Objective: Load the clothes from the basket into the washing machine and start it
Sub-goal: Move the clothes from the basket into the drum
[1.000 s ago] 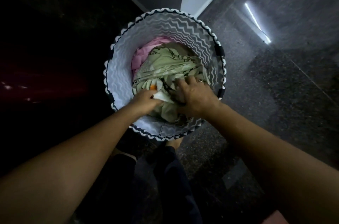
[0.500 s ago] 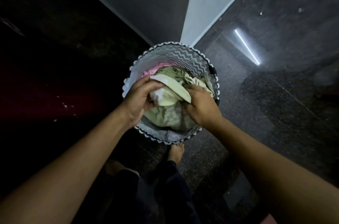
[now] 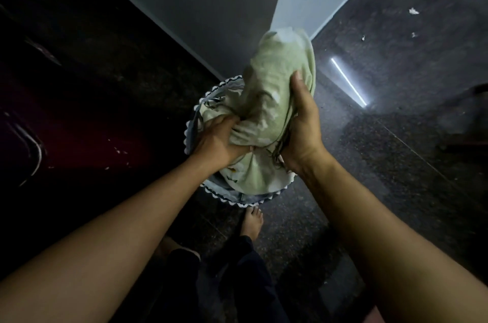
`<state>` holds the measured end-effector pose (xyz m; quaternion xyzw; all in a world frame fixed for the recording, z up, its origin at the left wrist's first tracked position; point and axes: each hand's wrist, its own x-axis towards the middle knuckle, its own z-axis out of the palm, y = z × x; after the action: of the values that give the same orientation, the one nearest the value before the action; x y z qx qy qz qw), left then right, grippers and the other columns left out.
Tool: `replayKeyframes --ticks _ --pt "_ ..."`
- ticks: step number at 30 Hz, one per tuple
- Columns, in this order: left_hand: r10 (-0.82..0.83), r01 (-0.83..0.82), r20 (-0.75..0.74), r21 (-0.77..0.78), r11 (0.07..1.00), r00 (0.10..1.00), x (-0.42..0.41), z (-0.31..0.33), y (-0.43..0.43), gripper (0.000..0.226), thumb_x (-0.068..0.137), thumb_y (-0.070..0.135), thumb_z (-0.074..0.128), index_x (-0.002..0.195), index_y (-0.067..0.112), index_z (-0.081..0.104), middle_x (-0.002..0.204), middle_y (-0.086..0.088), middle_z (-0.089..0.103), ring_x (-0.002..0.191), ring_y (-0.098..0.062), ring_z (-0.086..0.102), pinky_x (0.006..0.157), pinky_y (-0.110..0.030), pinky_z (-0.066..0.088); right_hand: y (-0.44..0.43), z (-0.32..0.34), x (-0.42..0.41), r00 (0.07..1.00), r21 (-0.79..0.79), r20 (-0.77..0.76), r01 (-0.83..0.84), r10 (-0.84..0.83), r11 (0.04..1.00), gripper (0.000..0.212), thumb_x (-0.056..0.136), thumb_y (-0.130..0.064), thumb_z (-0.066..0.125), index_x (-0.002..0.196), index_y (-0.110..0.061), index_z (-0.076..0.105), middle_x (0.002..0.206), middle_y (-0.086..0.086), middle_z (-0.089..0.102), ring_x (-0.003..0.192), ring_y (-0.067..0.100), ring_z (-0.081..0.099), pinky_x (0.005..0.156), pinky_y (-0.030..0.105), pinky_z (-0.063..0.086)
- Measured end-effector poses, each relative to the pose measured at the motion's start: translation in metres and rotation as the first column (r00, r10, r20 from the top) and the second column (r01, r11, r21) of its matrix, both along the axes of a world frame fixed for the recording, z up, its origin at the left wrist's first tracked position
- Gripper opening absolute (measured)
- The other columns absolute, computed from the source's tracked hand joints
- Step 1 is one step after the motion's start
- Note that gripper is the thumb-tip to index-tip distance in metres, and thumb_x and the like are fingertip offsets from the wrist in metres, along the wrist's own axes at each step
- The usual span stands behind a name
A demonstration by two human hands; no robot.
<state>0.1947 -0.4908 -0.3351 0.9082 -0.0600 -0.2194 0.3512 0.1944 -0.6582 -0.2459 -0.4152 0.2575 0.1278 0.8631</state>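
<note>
You're standing on a dark stone floor [image 3: 396, 190] w/ a grey wall [image 3: 211, 5] running along the far side. A dark red shape [image 3: 66, 143] is sitting at far left, prob. the washer, but it's too dim to tell. The basket [image 3: 239, 203] is standing just beyond your foot [image 3: 252, 222]. The green cloth [image 3: 274, 84] is rising out of it, long axis running near to far, low end trailing inside the rim. Your L hand [image 3: 216, 143] is bunching its waist, fingers curled tight into the fabric. Your R hand [image 3: 301, 132] is clasping the right flank higher up, thumb [image 3: 299, 79] lying along the front, other fingers hidden behind. The cloth is sitting between both hands, L one nearer the red shape. I'm judging the next move as lifting until the tail clears the rim.
</note>
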Motion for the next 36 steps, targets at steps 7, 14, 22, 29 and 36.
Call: replayKeyframes --ticks 7,14,22,29,36 --pt "0.431 -0.470 -0.198 -0.241 0.849 0.880 -0.003 0.010 0.001 0.019 0.072 0.004 0.073 0.080 0.019 0.065 0.078 0.004 0.068 0.075 -0.014 0.062 0.071 -0.034 0.052 -0.041 -0.026 -0.033 0.791 -0.879 -0.179 -0.396 0.585 0.267 0.065 0.076 -0.074 0.070 0.124 -0.030 0.065 0.118 -0.011 0.072 0.108 0.011 0.068 0.097 0.036 0.055" --pt "0.369 -0.589 -0.464 -0.561 0.582 0.805 -0.005 0.049 -0.003 0.017 0.072 -0.009 0.060 0.086 0.001 0.058 0.091 -0.013 0.061 0.085 -0.024 0.056 0.078 -0.041 0.047 -0.043 -0.056 -0.063 0.717 -0.963 -0.218 -0.268 0.662 -0.027 0.053 0.088 -0.051 0.067 0.128 -0.016 0.063 0.126 0.006 0.066 0.115 0.029 0.059 0.088 0.034 0.050" --pt "0.330 -0.826 -0.862 -0.164 0.538 0.386 0.001 0.052 0.023 0.058 0.085 0.070 0.053 0.109 0.021 0.072 0.098 -0.006 0.074 0.091 -0.025 0.067 0.085 -0.046 0.056 -0.005 -0.039 -0.057 0.642 -0.978 -0.019 0.149 0.767 -0.148 0.024 0.071 -0.013 0.056 0.087 -0.002 0.071 0.085 0.023 0.068 0.067 0.042 0.065 0.055 0.038 0.053" --pt "0.380 -0.805 -0.891 0.028 0.593 0.249 -0.021 0.028 0.026 0.022 0.100 0.013 0.053 0.117 0.007 0.066 0.097 -0.013 0.073 0.079 -0.024 0.070 0.059 -0.038 0.061 0.001 -0.067 -0.090 0.360 -0.968 -0.037 0.220 0.932 -0.123 0.028 0.079 -0.020 0.052 0.094 -0.004 0.069 0.096 0.018 0.064 0.069 0.036 0.059 0.057 0.039 0.051" --pt "0.390 -0.945 -0.883 -0.152 0.289 0.261 -0.019 0.028 0.029 0.031 0.093 0.004 0.043 0.114 0.010 0.065 0.112 -0.015 0.072 0.100 -0.028 0.068 0.090 -0.044 0.056 -0.038 -0.093 -0.085 0.235 -0.865 -0.458 -0.340 0.857 -0.369 0.058 0.074 -0.036 0.063 0.131 -0.036 0.050 0.124 0.005 0.062 0.109 0.030 0.060 0.092 0.045 0.050"
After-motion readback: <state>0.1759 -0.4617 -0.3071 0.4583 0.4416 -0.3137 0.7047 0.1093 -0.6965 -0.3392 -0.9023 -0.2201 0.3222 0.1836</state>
